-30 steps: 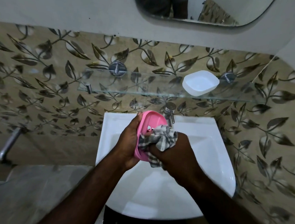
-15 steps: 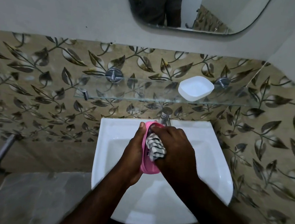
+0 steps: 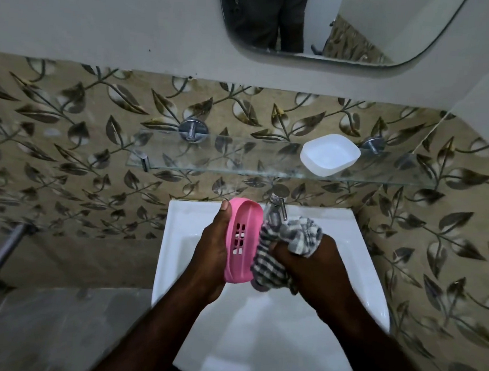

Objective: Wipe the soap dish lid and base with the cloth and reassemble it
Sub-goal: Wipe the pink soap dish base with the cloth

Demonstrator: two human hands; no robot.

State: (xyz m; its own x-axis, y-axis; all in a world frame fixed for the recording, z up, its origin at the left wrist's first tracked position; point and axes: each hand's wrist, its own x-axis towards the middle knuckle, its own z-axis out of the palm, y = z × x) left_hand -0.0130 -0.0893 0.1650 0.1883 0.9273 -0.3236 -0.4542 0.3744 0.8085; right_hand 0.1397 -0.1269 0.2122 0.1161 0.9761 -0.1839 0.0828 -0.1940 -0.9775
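pink base mid-wipe over sink

left hand clamps the pink slotted base on edge, fingers curled round its back, open face turned right so the cloth can get in. right hand is fisted on the checked cloth, which touches the base's right rim. white lid is parked on the far glass shelf, likely to keep it clear. held over the sink. count: one base, one lid, one cloth.

Two bare forearms, no sleeves, left hand, right hand.
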